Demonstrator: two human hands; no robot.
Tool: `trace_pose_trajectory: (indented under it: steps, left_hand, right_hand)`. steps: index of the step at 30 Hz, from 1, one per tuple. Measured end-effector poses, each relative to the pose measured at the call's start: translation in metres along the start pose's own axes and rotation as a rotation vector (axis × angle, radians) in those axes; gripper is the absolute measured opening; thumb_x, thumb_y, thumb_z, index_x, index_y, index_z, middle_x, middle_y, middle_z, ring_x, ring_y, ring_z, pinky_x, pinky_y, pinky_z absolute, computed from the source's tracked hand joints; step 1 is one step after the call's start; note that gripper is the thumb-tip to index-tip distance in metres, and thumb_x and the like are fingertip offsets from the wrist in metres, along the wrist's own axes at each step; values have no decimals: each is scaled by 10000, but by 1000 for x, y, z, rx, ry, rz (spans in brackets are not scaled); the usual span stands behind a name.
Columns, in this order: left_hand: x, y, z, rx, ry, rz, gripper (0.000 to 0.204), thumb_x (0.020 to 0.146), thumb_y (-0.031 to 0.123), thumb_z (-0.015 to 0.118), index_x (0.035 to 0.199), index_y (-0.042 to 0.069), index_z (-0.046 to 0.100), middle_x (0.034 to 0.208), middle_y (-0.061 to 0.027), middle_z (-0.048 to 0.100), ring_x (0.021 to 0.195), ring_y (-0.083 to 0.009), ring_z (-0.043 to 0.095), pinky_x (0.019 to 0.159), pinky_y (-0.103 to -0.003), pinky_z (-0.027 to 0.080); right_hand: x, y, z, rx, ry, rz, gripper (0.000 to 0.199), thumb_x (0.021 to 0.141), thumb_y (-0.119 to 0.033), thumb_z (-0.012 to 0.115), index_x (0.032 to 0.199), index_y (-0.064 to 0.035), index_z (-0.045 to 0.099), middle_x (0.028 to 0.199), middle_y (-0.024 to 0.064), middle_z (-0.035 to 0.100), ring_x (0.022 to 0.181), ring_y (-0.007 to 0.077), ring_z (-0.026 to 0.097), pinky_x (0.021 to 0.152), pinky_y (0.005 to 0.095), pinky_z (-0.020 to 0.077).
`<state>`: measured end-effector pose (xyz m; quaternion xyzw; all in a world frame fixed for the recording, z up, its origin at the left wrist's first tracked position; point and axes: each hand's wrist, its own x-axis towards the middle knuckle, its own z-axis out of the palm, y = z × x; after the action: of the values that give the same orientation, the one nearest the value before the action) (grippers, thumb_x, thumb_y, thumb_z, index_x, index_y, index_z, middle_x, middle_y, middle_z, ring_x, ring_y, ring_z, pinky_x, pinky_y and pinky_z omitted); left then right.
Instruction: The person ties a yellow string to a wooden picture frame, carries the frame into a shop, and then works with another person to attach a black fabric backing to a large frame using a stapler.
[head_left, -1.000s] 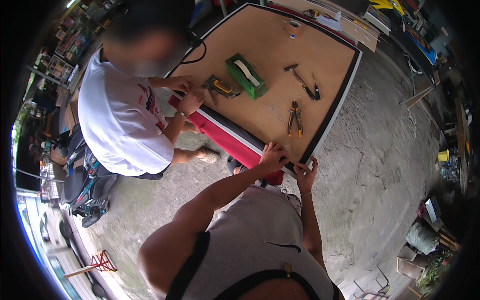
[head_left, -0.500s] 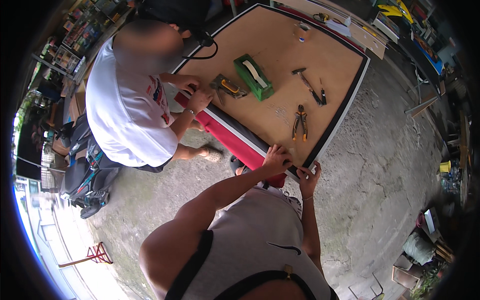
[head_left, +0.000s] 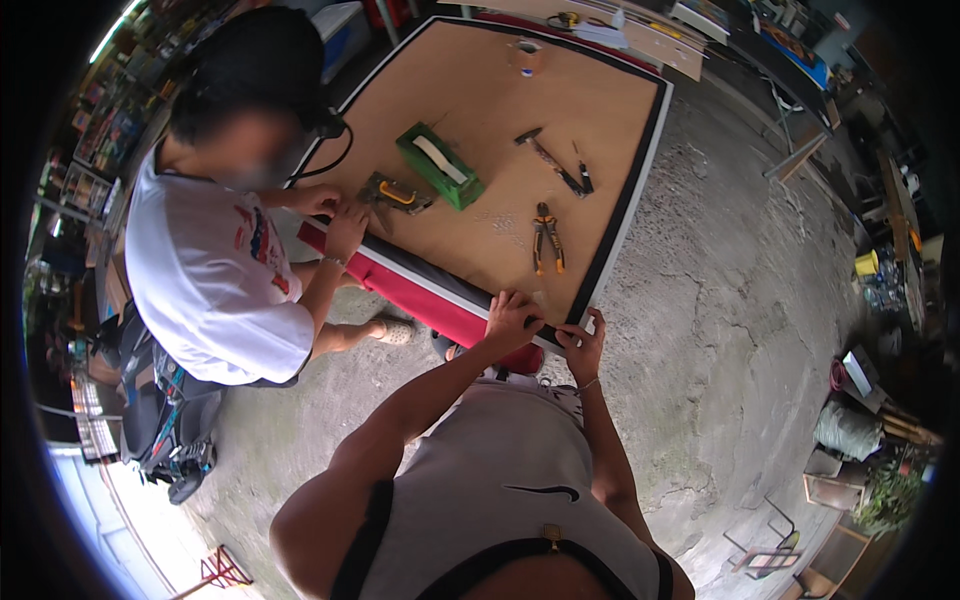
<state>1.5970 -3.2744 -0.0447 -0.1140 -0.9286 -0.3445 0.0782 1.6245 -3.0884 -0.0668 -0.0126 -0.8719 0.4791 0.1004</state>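
A large brown board with a black-and-white frame point(head_left: 620, 210) lies flat, and red fabric point(head_left: 420, 300) is wrapped along its near edge. My left hand point(head_left: 510, 320) presses flat on that near edge, fingers on the frame. My right hand point(head_left: 583, 345) grips the board's near corner. A person in a white shirt point(head_left: 210, 280) crouches at the left and works the red fabric at the same edge with both hands point(head_left: 340, 215).
On the board lie a green box point(head_left: 440, 165), a stapler-like tool point(head_left: 395, 193), orange-handled pliers point(head_left: 547, 238), a hammer point(head_left: 548, 160) and a tape roll point(head_left: 527, 55). Cracked concrete floor point(head_left: 740, 300) spreads right. Clutter stands at the right rim, a motorbike point(head_left: 160, 440) at lower left.
The view has shifted slightly, so the board and the other person sit a little lower in the picture. Both my hands stay on the board's near edge.
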Motion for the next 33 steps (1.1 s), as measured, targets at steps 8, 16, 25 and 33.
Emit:
trace_pose_trajectory:
  steps: [8,16,25,33]
  left_hand:
    - [2,0,2,7,-29,-4,135,681,246,740,793,212,673,1008,-2,575,1106,-270,442,918,-430,346]
    - [5,2,-1,56,-84,-67,132,683,265,739,791,221,676,1035,-11,570,1098,-275,444,907,-434,347]
    - [2,1,-1,33,-76,-99,137,659,259,753,764,224,672,987,-16,565,1072,-282,448,916,-446,337]
    - [13,16,-6,131,-95,-57,95,649,231,730,722,202,676,984,-53,573,1105,-302,442,988,-475,300]
  right_hand:
    - [2,-5,-4,-6,-35,67,201,647,-211,799,843,-199,760,1299,107,433,1242,325,405,1017,418,353]
    - [2,-8,3,-44,10,67,277,622,-204,798,886,-250,727,1312,65,428,1200,335,442,966,441,409]
    - [2,-2,14,74,36,89,330,551,-113,802,865,-166,715,1269,137,428,1230,354,408,1010,444,372]
    - [14,-17,-6,-105,-59,97,377,532,-126,829,886,-173,709,1247,129,419,1197,344,417,1003,425,363]
